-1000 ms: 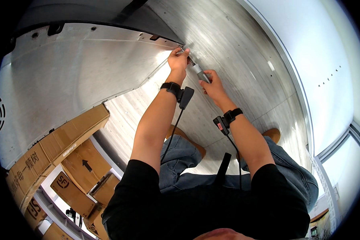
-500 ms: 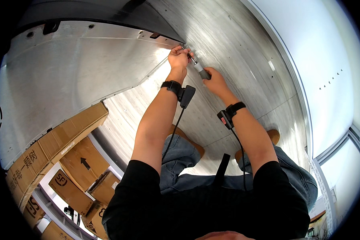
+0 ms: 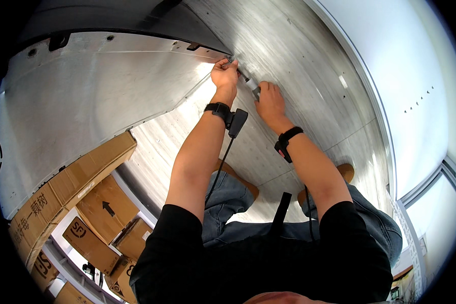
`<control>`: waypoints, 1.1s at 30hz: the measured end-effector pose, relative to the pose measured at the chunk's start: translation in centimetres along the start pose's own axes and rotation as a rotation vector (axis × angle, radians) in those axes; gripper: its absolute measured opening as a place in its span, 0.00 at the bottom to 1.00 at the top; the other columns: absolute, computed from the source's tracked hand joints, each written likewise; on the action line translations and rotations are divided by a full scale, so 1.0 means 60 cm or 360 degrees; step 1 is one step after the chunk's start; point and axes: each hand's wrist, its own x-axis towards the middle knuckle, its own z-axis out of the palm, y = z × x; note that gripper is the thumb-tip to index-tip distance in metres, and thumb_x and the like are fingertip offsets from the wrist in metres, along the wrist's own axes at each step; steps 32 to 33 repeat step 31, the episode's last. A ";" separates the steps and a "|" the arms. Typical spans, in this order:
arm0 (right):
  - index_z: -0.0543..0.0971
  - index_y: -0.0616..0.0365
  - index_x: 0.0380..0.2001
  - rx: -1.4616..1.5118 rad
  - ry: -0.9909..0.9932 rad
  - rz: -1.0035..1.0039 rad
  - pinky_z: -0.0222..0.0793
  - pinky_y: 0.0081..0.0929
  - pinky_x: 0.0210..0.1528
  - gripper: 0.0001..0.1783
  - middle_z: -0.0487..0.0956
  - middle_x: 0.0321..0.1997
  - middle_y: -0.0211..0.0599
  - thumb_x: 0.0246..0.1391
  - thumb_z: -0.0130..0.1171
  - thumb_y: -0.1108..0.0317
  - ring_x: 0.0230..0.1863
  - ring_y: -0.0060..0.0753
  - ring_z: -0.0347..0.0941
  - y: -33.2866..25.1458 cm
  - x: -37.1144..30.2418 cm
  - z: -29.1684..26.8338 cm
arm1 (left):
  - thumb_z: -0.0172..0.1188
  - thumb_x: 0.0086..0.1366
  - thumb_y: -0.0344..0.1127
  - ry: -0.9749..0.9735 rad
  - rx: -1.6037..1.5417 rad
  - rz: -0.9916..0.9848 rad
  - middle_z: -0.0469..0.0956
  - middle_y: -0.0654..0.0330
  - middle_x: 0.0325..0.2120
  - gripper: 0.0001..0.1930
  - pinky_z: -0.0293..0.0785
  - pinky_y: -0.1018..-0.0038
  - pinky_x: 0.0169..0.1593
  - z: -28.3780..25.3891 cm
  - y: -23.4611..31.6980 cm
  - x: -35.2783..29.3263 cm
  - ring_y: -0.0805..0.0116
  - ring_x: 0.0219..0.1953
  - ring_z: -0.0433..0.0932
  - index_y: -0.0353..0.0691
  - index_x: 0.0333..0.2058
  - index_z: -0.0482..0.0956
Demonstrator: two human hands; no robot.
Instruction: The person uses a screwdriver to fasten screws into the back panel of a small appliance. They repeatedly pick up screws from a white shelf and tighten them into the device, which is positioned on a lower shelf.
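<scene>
At the far right corner of a large silver metal panel [image 3: 116, 86], my left hand [image 3: 224, 76] has its thumb and fingers pinched together near the edge. What lies between those fingertips is too small to make out. My right hand [image 3: 272, 104] is wrapped round the grey handle of a screwdriver [image 3: 252, 84], a little nearer and to the right. The screwdriver's thin shaft runs up and left toward the panel corner, and its tip is hidden by my left fingers. Each wrist carries a black strap with a small device.
A long cardboard box [image 3: 81, 175] lies against the panel's near edge, with several brown cartons [image 3: 106, 207] below it on a shelf. Grey wood-look floor [image 3: 309, 76] runs beneath my hands. A white wall panel [image 3: 400, 76] bounds the right side.
My right hand has turned over the screwdriver handle, its knuckles now higher and its wrist device rotated. My left thumb has shifted a little at the corner, the hand staying in place.
</scene>
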 end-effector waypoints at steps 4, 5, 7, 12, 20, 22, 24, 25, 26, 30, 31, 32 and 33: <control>0.72 0.58 0.45 0.0083 -0.0067 -0.0022 0.66 0.38 0.53 0.22 0.71 0.47 0.43 0.43 0.61 0.72 0.53 0.46 0.66 0.008 -0.010 -0.015 | 0.59 0.60 0.23 -0.0078 -0.0016 -0.0003 0.76 0.56 0.28 0.14 0.77 0.73 0.30 -0.004 0.000 0.003 0.69 0.25 0.75 0.32 0.44 0.68; 0.72 0.58 0.46 0.0097 -0.0079 -0.0022 0.66 0.38 0.54 0.24 0.71 0.47 0.44 0.42 0.62 0.71 0.53 0.46 0.66 0.009 -0.012 -0.017 | 0.57 0.60 0.22 -0.0092 -0.0028 -0.0012 0.76 0.55 0.29 0.14 0.77 0.73 0.31 -0.005 0.000 0.004 0.69 0.26 0.76 0.31 0.44 0.68; 0.72 0.58 0.48 0.0103 -0.0099 -0.0011 0.65 0.37 0.54 0.26 0.71 0.47 0.43 0.41 0.62 0.71 0.53 0.45 0.65 0.009 -0.014 -0.021 | 0.55 0.61 0.22 -0.0103 -0.0099 -0.0028 0.77 0.54 0.30 0.14 0.77 0.73 0.32 -0.004 0.002 0.000 0.69 0.27 0.76 0.31 0.45 0.67; 0.73 0.58 0.46 0.0208 -0.0135 0.0021 0.66 0.38 0.54 0.25 0.70 0.48 0.44 0.40 0.64 0.72 0.54 0.45 0.64 0.012 -0.009 -0.019 | 0.55 0.62 0.23 -0.0135 -0.0297 -0.0044 0.77 0.54 0.32 0.15 0.77 0.73 0.32 0.002 0.002 -0.008 0.69 0.29 0.76 0.31 0.46 0.65; 0.72 0.59 0.46 0.0074 -0.0154 0.0035 0.66 0.39 0.53 0.27 0.68 0.47 0.44 0.39 0.68 0.69 0.54 0.48 0.63 -0.004 -0.012 -0.019 | 0.61 0.57 0.23 -0.0095 0.0193 0.0004 0.76 0.56 0.31 0.18 0.78 0.73 0.31 -0.003 0.011 -0.009 0.68 0.29 0.77 0.30 0.46 0.66; 0.72 0.59 0.47 0.0129 -0.0139 0.0026 0.67 0.39 0.52 0.27 0.68 0.47 0.43 0.40 0.67 0.69 0.55 0.48 0.63 0.002 -0.021 -0.015 | 0.60 0.58 0.22 -0.0125 0.0177 -0.0012 0.77 0.55 0.31 0.18 0.78 0.73 0.31 -0.008 0.013 -0.007 0.68 0.30 0.77 0.30 0.46 0.66; 0.72 0.59 0.48 0.0164 -0.0130 0.0001 0.67 0.40 0.52 0.27 0.67 0.47 0.43 0.40 0.66 0.69 0.55 0.47 0.63 0.009 -0.027 -0.015 | 0.59 0.59 0.21 -0.0173 0.0117 -0.0016 0.77 0.53 0.31 0.18 0.78 0.73 0.31 -0.008 0.008 0.000 0.68 0.30 0.78 0.29 0.47 0.66; 0.72 0.59 0.48 0.0172 -0.0129 -0.0018 0.67 0.40 0.52 0.27 0.68 0.48 0.43 0.40 0.65 0.69 0.55 0.47 0.63 0.011 -0.030 -0.017 | 0.58 0.59 0.21 -0.0168 0.0087 -0.0029 0.77 0.52 0.32 0.17 0.78 0.73 0.31 -0.008 0.009 0.000 0.67 0.30 0.78 0.29 0.47 0.65; 0.72 0.59 0.48 0.0179 -0.0127 -0.0038 0.68 0.40 0.52 0.27 0.68 0.49 0.42 0.41 0.65 0.69 0.55 0.47 0.63 0.013 -0.030 -0.017 | 0.57 0.60 0.21 -0.0162 0.0057 -0.0043 0.77 0.51 0.33 0.17 0.78 0.73 0.32 -0.009 0.010 0.000 0.67 0.29 0.78 0.28 0.48 0.65; 0.71 0.55 0.50 0.0204 -0.0236 0.0062 0.66 0.39 0.54 0.28 0.67 0.53 0.43 0.41 0.63 0.69 0.58 0.46 0.62 0.011 -0.026 -0.022 | 0.52 0.63 0.22 -0.0221 -0.0129 -0.0044 0.78 0.46 0.37 0.19 0.79 0.73 0.33 -0.006 0.007 -0.004 0.65 0.29 0.78 0.27 0.51 0.61; 0.71 0.53 0.51 0.0234 -0.0277 0.0110 0.65 0.39 0.55 0.29 0.67 0.54 0.43 0.40 0.63 0.67 0.59 0.46 0.61 0.015 -0.022 -0.018 | 0.52 0.63 0.22 -0.0221 -0.0128 -0.0045 0.78 0.46 0.37 0.19 0.79 0.73 0.33 -0.007 0.006 -0.004 0.65 0.29 0.78 0.27 0.51 0.61; 0.71 0.53 0.51 0.0234 -0.0277 0.0110 0.65 0.39 0.55 0.29 0.67 0.54 0.43 0.40 0.63 0.67 0.59 0.46 0.61 0.015 -0.022 -0.018 | 0.52 0.63 0.22 -0.0221 -0.0128 -0.0045 0.78 0.46 0.37 0.19 0.79 0.73 0.33 -0.007 0.006 -0.004 0.65 0.29 0.78 0.27 0.51 0.61; 0.71 0.53 0.51 0.0234 -0.0277 0.0110 0.65 0.39 0.55 0.29 0.67 0.54 0.43 0.40 0.63 0.67 0.59 0.46 0.61 0.015 -0.022 -0.018 | 0.52 0.63 0.22 -0.0221 -0.0128 -0.0045 0.78 0.46 0.37 0.19 0.79 0.73 0.33 -0.007 0.006 -0.004 0.65 0.29 0.78 0.27 0.51 0.61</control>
